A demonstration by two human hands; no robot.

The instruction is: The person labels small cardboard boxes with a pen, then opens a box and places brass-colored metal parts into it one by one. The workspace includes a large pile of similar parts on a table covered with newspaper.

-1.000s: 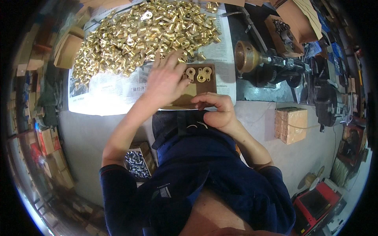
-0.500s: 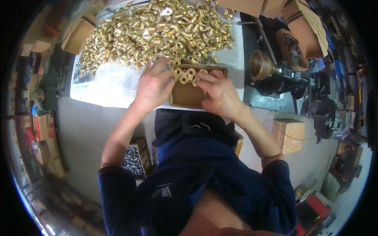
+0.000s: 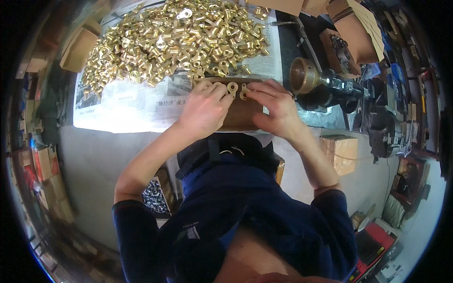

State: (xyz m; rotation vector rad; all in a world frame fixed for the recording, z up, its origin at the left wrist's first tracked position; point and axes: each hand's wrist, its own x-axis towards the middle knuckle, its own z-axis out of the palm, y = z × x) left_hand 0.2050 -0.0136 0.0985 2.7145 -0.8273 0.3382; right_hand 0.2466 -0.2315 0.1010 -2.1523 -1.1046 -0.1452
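A shallow cardboard box (image 3: 239, 124) lies at the near edge of the newspaper-covered table, partly hidden by my hands. Along its far side stand small brass fittings, each with a round flange and a lug; one brass fitting (image 3: 232, 88) shows between my hands. My left hand (image 3: 205, 109) reaches over the box's left side, its fingers curled down and bunched; whatever lies under them is hidden. From the right comes my right hand (image 3: 279, 107), fingertips touching another brass fitting (image 3: 244, 92), thumb held apart from the fingers. Beyond the box spreads a large heap of similar fittings (image 3: 170, 42).
Newspaper (image 3: 127, 106) covers the table under the heap. At the right sit a dark machine (image 3: 339, 87) with a brass-coloured cup (image 3: 302, 75) and open cardboard boxes (image 3: 356, 30). Below the table are a box of metal parts (image 3: 157, 195) and a closed carton (image 3: 339, 153).
My left hand has moved right, from the box's left edge to over the fittings inside. My right hand has shifted slightly right, and its fingers are straighter. The whole view has shifted a little.
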